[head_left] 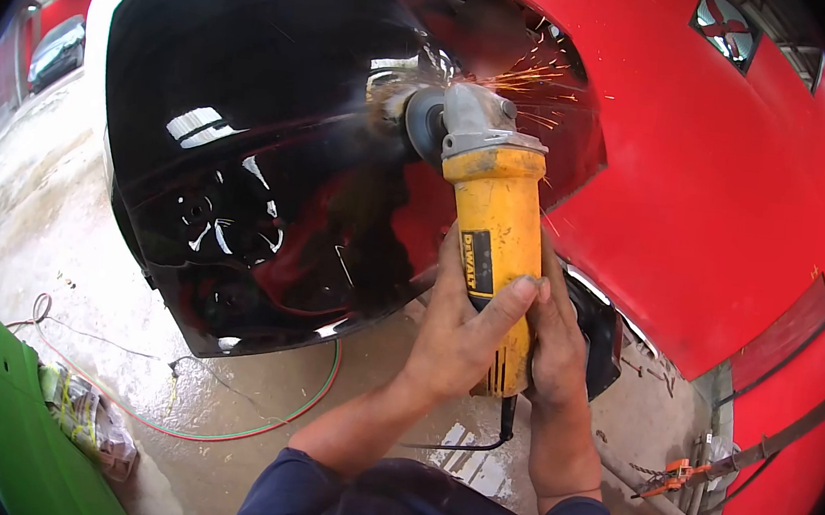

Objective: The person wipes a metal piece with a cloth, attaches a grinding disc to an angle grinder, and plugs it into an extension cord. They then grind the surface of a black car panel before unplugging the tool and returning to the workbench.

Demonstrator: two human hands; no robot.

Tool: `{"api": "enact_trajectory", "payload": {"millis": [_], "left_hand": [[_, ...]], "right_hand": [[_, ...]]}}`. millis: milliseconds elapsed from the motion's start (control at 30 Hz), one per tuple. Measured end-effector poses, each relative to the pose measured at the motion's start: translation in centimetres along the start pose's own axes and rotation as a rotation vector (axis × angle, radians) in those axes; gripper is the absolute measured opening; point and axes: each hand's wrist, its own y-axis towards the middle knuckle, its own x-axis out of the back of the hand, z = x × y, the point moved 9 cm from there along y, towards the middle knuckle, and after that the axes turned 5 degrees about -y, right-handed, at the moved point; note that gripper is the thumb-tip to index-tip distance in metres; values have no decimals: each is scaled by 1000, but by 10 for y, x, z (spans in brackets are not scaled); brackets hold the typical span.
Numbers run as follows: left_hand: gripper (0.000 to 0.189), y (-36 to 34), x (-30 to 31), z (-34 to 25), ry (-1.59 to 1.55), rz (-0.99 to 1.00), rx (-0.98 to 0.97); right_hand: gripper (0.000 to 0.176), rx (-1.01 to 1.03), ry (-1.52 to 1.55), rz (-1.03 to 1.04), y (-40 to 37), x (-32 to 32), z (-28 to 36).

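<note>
Both of my hands are wrapped around the yellow body of an angle grinder (498, 211). My left hand (460, 333) grips it from the left side, its thumb across the casing. On the right side my right hand (559, 343) closes round the same body. The grinder's disc (426, 123) meets a scuffed patch (388, 104) on a glossy black car panel (251, 70). Orange sparks (532, 77) fly off to the right of the head. A black power cord (508, 418) leaves the grinder's lower end.
A red wall (700, 197) rises on the right. Red and green hoses (243, 431) run over the wet concrete floor below the panel. A green body part (31, 439) lies at lower left beside a wrapped bundle (89, 420). An orange hoist (679, 477) is at lower right.
</note>
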Motion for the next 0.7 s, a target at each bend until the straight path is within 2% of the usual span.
{"api": "enact_trajectory", "payload": {"millis": [233, 500, 567, 700], "left_hand": [[60, -3, 4, 1, 19, 13, 49], [59, -3, 2, 12, -37, 14, 83], [59, -6, 3, 9, 48, 45, -6], [59, -14, 0, 3, 110, 64, -29]], "right_hand": [[62, -14, 101, -2, -4, -4, -2], [61, -4, 6, -16, -2, 5, 1], [61, 2, -41, -21, -7, 3, 3], [62, 33, -1, -14, -15, -1, 5]]}}
